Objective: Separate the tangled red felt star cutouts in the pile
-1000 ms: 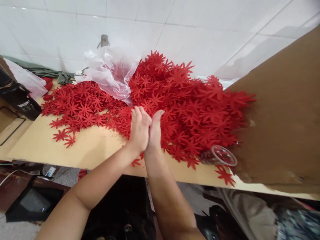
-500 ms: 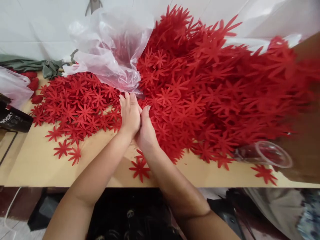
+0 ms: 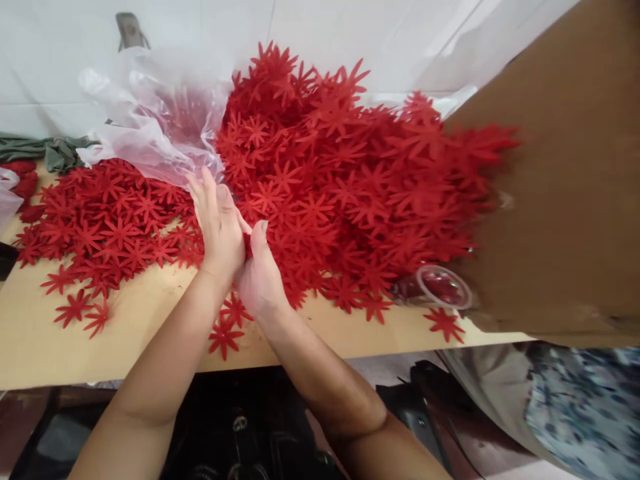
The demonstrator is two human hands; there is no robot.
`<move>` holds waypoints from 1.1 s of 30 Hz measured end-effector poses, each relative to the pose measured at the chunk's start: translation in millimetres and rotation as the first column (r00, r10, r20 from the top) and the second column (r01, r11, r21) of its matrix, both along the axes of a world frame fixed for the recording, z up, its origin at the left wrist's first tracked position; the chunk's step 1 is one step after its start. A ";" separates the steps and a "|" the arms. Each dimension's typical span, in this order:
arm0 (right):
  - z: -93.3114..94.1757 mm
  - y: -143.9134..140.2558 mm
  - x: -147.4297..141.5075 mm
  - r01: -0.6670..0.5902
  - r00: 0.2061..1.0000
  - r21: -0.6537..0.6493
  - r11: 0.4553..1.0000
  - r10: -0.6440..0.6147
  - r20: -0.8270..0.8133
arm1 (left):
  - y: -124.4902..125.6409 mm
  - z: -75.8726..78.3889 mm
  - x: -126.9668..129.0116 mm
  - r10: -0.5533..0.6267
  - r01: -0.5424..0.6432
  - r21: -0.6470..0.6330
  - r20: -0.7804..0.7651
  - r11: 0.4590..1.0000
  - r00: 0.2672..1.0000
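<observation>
Two hands pressed together, left hand, right hand, red flower cutouts between, hidden

Whatever the pressed-together hands enclose is hidden between the palms.

Setting: small craft or assembly workshop, not a home room. Landmark: plywood bench, bare and unfinished. On it, a large heap of identical red die-cut flowers, hundreds of one part, spread loose to the left and piled high at the middle. Behind the bench, a white tiled wall. At the bench's back left, a clear bag with more flowers inside. On its right end, a cardboard sheet, with a clear cup lying beside it. Bulk stock, plain worktop.
</observation>
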State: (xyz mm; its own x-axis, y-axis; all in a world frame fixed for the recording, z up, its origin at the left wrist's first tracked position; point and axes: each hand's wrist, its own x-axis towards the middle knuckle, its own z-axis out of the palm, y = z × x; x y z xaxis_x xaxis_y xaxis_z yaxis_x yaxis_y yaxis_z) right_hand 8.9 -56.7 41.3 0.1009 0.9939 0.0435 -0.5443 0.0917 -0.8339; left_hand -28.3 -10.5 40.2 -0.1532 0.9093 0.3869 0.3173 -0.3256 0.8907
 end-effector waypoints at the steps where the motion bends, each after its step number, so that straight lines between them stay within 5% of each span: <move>1: -2.1 -4.0 9.8 -0.005 1.000 -0.009 1.000 0.005 -0.025 | 1.5 -1.3 9.3 0.016 -0.015 0.044 -0.023 0.999 1.000; 7: -15.7 -15.7 79.1 -0.029 0.970 -0.165 0.986 -0.012 -0.243 | -24.1 -10.9 67.4 -0.085 0.119 0.128 -0.245 0.985 0.966; 13: -13.9 -14.7 125.7 -0.100 0.904 -0.253 0.962 -0.019 -0.428 | -66.3 -16.3 82.0 -0.230 0.382 0.151 -0.583 0.912 0.779; 18: -5.0 -9.7 129.3 -0.007 0.938 -0.279 0.960 -0.091 -0.336 | -70.8 -24.2 79.8 -0.389 0.446 0.047 -0.415 0.894 0.823; 22: 1.8 -26.3 146.8 0.171 0.974 -0.054 0.984 -0.160 0.160 | -63.8 -16.9 66.8 -0.405 0.405 -0.120 0.021 0.907 0.914; 23: 2.8 -34.1 158.4 0.225 0.900 0.081 0.971 -0.239 0.366 | -62.4 -14.1 61.1 -0.356 0.379 -0.169 0.148 0.910 0.923; 24: 3.4 -42.4 172.4 0.281 0.721 0.211 0.936 -0.351 0.597 | -61.5 -11.4 54.6 -0.299 0.358 -0.215 0.261 0.909 0.918; 26: 3.4 -57.5 203.6 0.350 0.196 0.372 0.860 -0.456 0.868 | -61.1 -7.1 41.2 -0.205 0.346 -0.280 0.432 0.895 0.879; 28: 2.7 -67.0 231.4 0.351 -0.169 0.273 0.896 -0.226 0.959 | -63.2 -4.3 29.6 -0.155 0.366 -0.309 0.539 0.878 0.828; 30: 2.7 -69.3 249.6 0.362 -0.363 0.087 0.928 0.054 0.930 | -67.3 -2.9 21.6 -0.133 0.399 -0.327 0.608 0.857 0.783; 33: 5.6 -64.5 260.4 0.399 -0.403 -0.031 0.916 0.205 0.892 | -74.5 -2.6 14.4 -0.142 0.456 -0.343 0.651 0.821 0.746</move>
